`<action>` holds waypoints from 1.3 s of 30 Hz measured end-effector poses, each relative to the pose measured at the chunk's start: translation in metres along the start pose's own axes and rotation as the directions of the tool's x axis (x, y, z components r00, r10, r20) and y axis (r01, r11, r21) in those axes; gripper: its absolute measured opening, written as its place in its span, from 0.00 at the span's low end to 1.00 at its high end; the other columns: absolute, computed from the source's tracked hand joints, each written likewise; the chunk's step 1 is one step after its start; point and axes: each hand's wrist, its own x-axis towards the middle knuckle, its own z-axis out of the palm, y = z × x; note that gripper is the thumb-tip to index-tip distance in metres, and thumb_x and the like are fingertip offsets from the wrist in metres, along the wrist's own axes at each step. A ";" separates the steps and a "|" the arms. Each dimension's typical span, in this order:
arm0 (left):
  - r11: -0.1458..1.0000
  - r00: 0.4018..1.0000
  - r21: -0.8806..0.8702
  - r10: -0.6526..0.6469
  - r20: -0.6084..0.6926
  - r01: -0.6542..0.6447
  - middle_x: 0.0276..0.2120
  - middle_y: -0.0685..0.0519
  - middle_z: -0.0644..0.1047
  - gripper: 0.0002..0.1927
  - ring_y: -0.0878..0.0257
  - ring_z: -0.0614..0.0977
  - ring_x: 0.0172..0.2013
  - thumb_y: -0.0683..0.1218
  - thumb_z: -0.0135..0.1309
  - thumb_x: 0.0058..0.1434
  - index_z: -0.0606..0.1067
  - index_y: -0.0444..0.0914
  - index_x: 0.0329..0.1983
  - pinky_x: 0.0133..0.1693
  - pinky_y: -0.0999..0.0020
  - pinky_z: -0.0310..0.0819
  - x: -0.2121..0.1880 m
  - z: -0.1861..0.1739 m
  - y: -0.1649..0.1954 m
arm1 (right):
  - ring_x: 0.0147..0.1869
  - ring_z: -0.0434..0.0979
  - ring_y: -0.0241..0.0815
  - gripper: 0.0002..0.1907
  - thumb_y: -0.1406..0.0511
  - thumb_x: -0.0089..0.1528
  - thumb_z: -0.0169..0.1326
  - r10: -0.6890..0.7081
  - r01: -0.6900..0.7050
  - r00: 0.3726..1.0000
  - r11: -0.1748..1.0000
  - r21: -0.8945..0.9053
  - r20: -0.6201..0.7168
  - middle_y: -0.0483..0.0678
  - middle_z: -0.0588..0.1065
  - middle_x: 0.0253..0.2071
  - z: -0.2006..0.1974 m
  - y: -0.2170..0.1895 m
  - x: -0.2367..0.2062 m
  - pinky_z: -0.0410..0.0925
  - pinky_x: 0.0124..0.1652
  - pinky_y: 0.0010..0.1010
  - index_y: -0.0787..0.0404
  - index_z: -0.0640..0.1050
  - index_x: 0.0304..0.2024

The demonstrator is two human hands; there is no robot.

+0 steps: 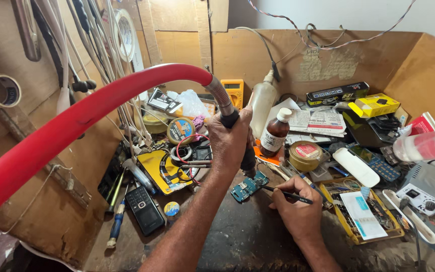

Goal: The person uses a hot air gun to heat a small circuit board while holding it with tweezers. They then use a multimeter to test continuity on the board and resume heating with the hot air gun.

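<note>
Left hand (229,143) closed round hot-air handpiece (237,136), nozzle over circuit board (249,186) at bench centre. Right hand (298,214) pinches tweezers (285,194), tips at board edge. Board light, stiff, likely fragile: you grip edges only.

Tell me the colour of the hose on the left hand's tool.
Red hose, head view.

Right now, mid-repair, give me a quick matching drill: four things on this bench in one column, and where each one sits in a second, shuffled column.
Things:
1. hot-air wand
2. tweezers
3. circuit board
4. black phone

Places:
A. flat on the bench, left of the forearms
B. in the right hand
C. in the left hand
D. on the bench under the wand's nozzle

Pairs: 1-C, 2-B, 3-D, 4-A
</note>
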 end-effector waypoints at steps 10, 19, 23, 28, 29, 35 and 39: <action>1.000 1.000 -0.005 -0.007 -0.003 0.007 0.12 0.55 0.71 0.17 0.69 0.72 0.12 0.44 0.57 0.63 0.70 0.37 0.19 0.17 0.70 0.68 -0.001 -0.002 0.000 | 0.26 0.79 0.32 0.03 0.73 0.56 0.60 -0.066 0.066 0.998 0.997 -0.047 0.001 0.47 0.78 0.26 0.001 0.002 0.000 0.74 0.28 0.24 0.69 0.78 0.30; 1.000 1.000 0.031 0.002 -0.008 -0.002 0.12 0.56 0.71 0.18 0.69 0.72 0.13 0.44 0.57 0.64 0.70 0.36 0.19 0.17 0.71 0.67 -0.002 -0.003 0.007 | 0.26 0.81 0.36 0.03 0.72 0.58 0.59 -0.003 0.006 0.998 0.999 0.049 -0.061 0.48 0.79 0.27 -0.002 -0.002 0.000 0.74 0.28 0.25 0.68 0.79 0.33; 1.000 1.000 0.001 -0.010 0.003 0.010 0.12 0.56 0.71 0.17 0.70 0.72 0.12 0.44 0.57 0.64 0.70 0.37 0.19 0.17 0.71 0.67 -0.003 -0.003 0.009 | 0.25 0.81 0.37 0.04 0.72 0.58 0.58 -0.017 0.022 0.996 0.999 0.050 -0.089 0.49 0.79 0.27 -0.003 0.002 0.002 0.73 0.27 0.25 0.69 0.78 0.32; 1.000 1.000 -0.015 -0.003 0.011 0.003 0.12 0.55 0.71 0.18 0.69 0.72 0.12 0.44 0.57 0.64 0.69 0.37 0.19 0.17 0.71 0.67 -0.005 0.001 0.007 | 0.25 0.81 0.38 0.04 0.72 0.57 0.58 0.006 0.003 0.993 0.997 0.074 -0.122 0.49 0.78 0.28 -0.003 0.009 0.004 0.72 0.26 0.26 0.70 0.77 0.32; 1.000 1.000 -0.004 -0.008 0.013 0.008 0.12 0.55 0.71 0.18 0.69 0.72 0.12 0.44 0.57 0.64 0.69 0.37 0.19 0.17 0.71 0.67 -0.005 0.002 0.007 | 0.24 0.80 0.38 0.04 0.72 0.56 0.58 0.013 -0.003 0.992 0.997 0.083 -0.123 0.49 0.78 0.28 -0.003 0.010 0.004 0.71 0.26 0.26 0.70 0.77 0.32; 0.999 0.999 -0.011 -0.034 0.037 0.034 0.12 0.55 0.71 0.19 0.69 0.72 0.12 0.46 0.57 0.65 0.69 0.38 0.19 0.17 0.71 0.67 -0.007 0.006 0.003 | 0.24 0.79 0.36 0.04 0.72 0.56 0.59 0.028 -0.011 0.990 0.993 0.119 -0.137 0.48 0.77 0.28 -0.003 0.013 0.005 0.73 0.26 0.26 0.70 0.77 0.31; 0.999 0.998 -0.019 -0.031 0.057 0.032 0.12 0.56 0.71 0.18 0.69 0.72 0.12 0.46 0.57 0.65 0.70 0.38 0.19 0.17 0.71 0.67 -0.008 0.007 0.000 | 0.23 0.78 0.36 0.05 0.72 0.57 0.59 0.041 -0.021 0.990 0.989 0.147 -0.135 0.48 0.77 0.27 -0.002 0.010 0.004 0.72 0.26 0.26 0.70 0.78 0.32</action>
